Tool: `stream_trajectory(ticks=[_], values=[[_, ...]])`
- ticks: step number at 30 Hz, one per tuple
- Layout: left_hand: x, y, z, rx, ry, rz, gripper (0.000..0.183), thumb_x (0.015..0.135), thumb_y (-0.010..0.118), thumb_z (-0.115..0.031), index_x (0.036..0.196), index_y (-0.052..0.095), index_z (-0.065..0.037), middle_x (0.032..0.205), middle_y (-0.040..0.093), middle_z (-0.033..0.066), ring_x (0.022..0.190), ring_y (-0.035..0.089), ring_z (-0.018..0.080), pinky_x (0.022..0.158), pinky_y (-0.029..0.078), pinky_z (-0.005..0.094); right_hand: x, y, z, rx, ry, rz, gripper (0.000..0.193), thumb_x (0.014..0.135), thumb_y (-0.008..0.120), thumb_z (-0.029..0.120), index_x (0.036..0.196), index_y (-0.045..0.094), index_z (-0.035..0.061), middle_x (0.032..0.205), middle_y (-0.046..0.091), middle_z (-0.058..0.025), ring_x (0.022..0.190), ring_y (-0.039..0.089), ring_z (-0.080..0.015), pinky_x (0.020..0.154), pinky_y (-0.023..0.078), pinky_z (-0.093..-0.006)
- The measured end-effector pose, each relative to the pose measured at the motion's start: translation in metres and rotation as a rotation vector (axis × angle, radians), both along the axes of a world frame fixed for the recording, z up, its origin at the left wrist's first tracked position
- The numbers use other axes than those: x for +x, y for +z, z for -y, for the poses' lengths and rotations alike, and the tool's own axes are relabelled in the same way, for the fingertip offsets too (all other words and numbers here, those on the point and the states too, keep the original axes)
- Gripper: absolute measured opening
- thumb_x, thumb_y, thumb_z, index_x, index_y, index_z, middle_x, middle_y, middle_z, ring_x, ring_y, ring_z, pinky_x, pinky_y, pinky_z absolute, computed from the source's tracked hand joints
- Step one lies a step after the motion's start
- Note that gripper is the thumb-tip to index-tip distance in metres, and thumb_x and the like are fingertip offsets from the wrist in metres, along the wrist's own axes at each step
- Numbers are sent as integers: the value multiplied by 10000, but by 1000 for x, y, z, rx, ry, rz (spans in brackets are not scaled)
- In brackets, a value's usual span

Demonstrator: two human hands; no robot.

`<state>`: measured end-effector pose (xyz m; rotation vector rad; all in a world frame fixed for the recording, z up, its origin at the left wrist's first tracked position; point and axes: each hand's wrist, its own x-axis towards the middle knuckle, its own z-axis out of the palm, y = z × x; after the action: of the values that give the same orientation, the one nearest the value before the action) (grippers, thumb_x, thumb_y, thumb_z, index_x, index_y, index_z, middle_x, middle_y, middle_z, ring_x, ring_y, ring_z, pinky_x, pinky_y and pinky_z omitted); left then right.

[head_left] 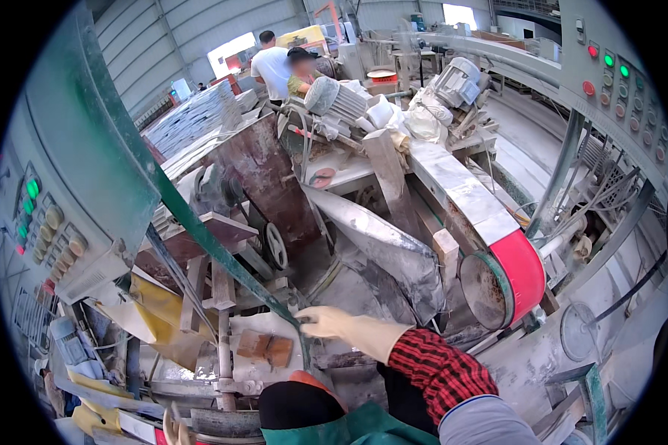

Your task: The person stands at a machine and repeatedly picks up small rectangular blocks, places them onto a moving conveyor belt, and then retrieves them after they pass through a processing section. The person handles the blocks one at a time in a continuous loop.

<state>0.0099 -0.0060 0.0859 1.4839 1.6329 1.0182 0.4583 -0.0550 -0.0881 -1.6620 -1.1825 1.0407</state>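
Note:
My right hand (330, 324), in a cream rubber glove with a red-and-black checked sleeve cover, reaches left across the middle. Its fingers are loosely stretched out at the bend of a green metal bar (237, 263); whether they touch it I cannot tell. At the lower edge, my left hand (177, 429) shows only its gloved fingers, which are up and apart near a red-and-white strip (142, 429). Nothing shows in either hand. A brown block (265, 348) lies on a pale sheet left of my right hand. My green apron (349, 429) fills the bottom.
Control panels with lit buttons stand left (74, 193) and right (620, 81). A belt machine (501, 274) with a red-covered end is at right. Dusty motors (338, 100), a pulley wheel (275, 246) and stacked slabs (193, 119) lie beyond. Two people (272, 70) are at the back.

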Motion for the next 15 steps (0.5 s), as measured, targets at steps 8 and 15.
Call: stream_trajectory(ticks=[8, 15], values=[[206, -8, -48, 409, -1005, -239, 730, 827, 649, -43, 1466, 295, -57, 1489, 353, 148, 1373, 344, 265, 1124, 283, 346, -125, 105, -42, 391, -247, -458, 683, 912, 579, 273, 1492, 236, 162, 1029, 645, -141, 916, 604, -236, 804, 492, -399], [213, -16, -81, 214, -1040, 26, 717, 813, 630, -37, 1463, 331, -87, 1508, 325, 126, 1375, 337, 248, 1119, 271, 359, 31, 87, 49, 695, -891, -645, 581, 803, 548, -74, 1358, 472, 80, 966, 642, -31, 811, 600, -118, 725, 505, -282]])
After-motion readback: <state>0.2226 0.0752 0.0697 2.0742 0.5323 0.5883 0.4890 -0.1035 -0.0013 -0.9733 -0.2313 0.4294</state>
